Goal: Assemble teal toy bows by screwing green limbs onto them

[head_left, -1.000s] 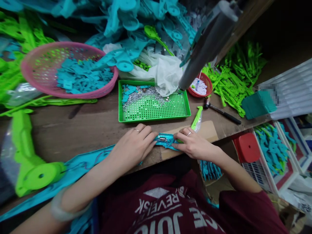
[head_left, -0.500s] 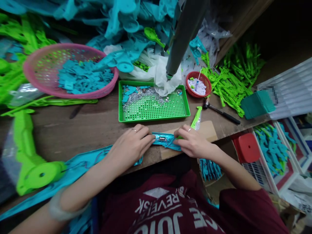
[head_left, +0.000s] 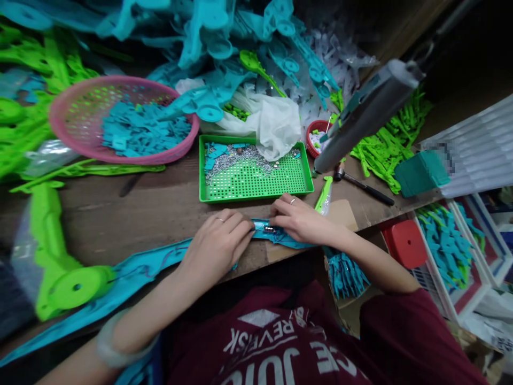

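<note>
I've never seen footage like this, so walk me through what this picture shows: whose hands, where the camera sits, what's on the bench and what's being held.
The camera is worn on a person's head and looks down at their own two bare hands; no machine does the work. The left hand and right hand both press on a long turquoise plastic part lying at the near edge of a wooden workbench, with small metal pieces set in it between the fingertips. Behind it sits a green perforated tray holding small metal screws and a few turquoise bits. To the left is a pink basket of small turquoise pieces. Lime-green and turquoise plastic parts are piled all round. A grey powered screwdriver hangs over the right side, above a small hammer.
</note>
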Demonstrator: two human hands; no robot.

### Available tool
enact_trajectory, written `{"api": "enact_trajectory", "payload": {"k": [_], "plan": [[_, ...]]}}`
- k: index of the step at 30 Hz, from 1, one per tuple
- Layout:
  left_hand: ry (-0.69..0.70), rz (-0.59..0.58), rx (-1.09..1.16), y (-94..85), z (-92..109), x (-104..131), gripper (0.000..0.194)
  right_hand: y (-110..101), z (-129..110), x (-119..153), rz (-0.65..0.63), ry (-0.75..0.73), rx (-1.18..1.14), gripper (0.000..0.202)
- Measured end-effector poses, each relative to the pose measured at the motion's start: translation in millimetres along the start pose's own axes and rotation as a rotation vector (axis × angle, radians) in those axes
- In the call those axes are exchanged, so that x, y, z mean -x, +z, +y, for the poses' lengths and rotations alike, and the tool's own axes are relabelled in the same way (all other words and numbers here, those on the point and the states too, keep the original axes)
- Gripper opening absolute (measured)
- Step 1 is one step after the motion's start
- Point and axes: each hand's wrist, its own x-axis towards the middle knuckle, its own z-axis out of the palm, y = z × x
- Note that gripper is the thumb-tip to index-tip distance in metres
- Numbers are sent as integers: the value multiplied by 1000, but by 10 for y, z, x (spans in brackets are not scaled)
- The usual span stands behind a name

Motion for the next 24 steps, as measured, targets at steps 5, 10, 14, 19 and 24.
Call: {"api": "enact_trajectory", "payload": {"k": [5,10,14,19,24], "plan": [[-43,41,224,26,11,121,18,32,-125,0,93,-12,-16,22],[-72,117,146,-19,11,175,16,101,-345,41,34,-48,237,18],[48,76,15,-78,-34,199,21,128,-378,83,49,-51,261,18],[89,75,-59,-95,-55,218,24,106,-416,151,131,-44,271,22],[99,95,-88,-79,-36,236,23,144,-526,285,264,-65,325,24]]}}
